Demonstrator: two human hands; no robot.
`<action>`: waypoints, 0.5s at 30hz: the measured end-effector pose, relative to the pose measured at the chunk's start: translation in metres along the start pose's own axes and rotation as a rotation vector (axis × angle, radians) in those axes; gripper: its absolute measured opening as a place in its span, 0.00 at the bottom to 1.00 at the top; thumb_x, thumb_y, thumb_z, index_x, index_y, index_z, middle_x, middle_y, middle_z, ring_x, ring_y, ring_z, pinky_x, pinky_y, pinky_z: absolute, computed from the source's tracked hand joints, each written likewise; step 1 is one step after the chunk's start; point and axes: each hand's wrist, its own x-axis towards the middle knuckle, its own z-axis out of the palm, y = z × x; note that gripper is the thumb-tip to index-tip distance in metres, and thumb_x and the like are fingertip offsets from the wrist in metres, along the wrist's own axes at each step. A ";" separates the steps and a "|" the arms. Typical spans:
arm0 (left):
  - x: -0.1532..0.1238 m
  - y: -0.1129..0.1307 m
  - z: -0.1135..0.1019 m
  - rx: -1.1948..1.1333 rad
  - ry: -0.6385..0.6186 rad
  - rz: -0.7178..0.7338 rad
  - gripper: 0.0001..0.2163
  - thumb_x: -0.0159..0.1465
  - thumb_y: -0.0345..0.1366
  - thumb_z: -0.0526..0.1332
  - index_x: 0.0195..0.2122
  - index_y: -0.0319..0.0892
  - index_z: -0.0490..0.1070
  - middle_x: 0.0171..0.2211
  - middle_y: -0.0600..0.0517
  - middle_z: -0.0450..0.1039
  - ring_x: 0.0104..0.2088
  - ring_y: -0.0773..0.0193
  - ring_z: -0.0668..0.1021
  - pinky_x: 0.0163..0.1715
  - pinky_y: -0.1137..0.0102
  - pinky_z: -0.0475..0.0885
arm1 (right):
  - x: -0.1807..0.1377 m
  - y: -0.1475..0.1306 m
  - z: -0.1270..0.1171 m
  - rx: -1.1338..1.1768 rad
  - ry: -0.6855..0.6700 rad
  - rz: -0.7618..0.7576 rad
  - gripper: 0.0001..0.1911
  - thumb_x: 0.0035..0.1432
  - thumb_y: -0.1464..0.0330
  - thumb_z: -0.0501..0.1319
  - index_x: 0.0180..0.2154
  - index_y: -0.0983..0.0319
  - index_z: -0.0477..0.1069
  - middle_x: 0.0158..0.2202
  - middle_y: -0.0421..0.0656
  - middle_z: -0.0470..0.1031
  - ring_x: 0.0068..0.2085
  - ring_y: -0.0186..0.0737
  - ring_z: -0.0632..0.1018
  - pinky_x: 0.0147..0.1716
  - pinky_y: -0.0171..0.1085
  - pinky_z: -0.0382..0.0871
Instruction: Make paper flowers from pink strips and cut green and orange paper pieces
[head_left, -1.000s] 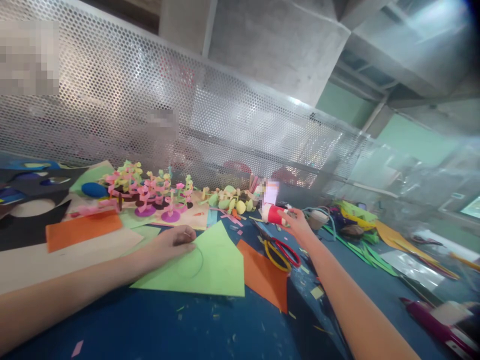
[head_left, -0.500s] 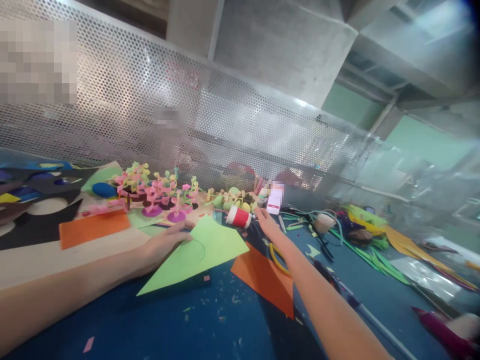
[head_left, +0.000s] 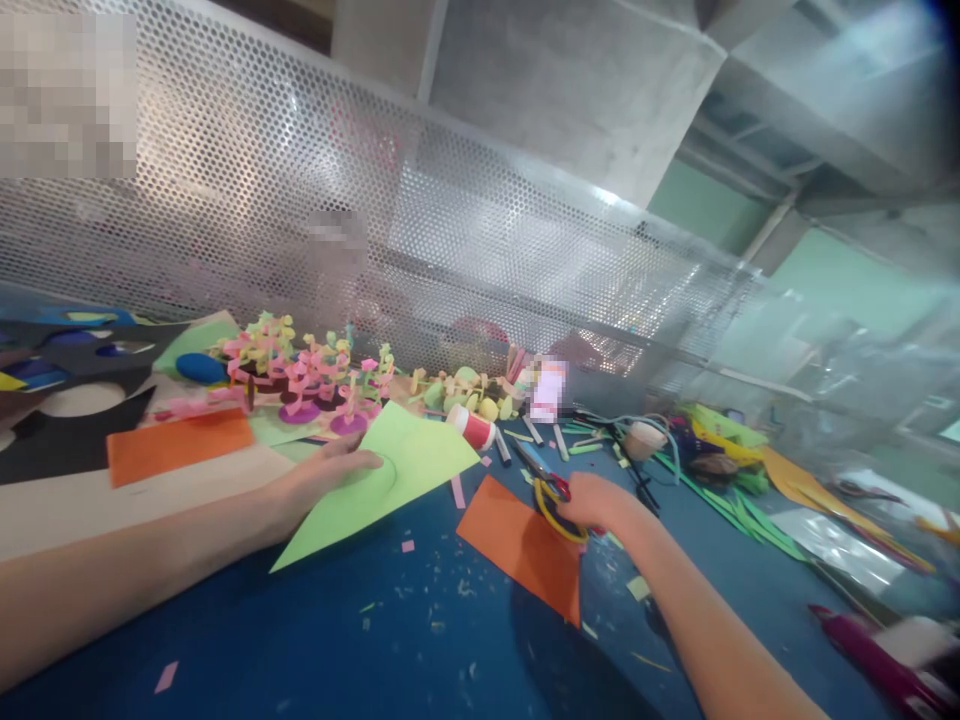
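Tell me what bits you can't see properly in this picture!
Head view:
- Left hand: fingers tucked under the green paper.
- Scissors: right hand covers part of the handles; grip unclear.
- Purple object: blurred, cut by the edge.
- White label: pixelated.

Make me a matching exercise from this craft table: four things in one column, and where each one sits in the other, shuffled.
Things
1. green sheet
2. scissors
3. red and white tube
4. paper flowers

Places
A. in a row at the foot of the perforated screen
B. under the thumb of the left hand
C. touched by the right hand
D. lying on its side just behind the green sheet's right corner

Pairs: 1-B, 2-C, 3-D, 4-A
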 end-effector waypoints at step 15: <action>0.001 -0.001 0.007 -0.104 -0.050 -0.026 0.24 0.46 0.33 0.69 0.45 0.41 0.69 0.31 0.47 0.79 0.30 0.53 0.80 0.28 0.65 0.75 | -0.009 0.020 -0.002 0.820 0.211 -0.059 0.27 0.53 0.46 0.51 0.36 0.63 0.67 0.39 0.52 0.74 0.43 0.46 0.75 0.40 0.41 0.69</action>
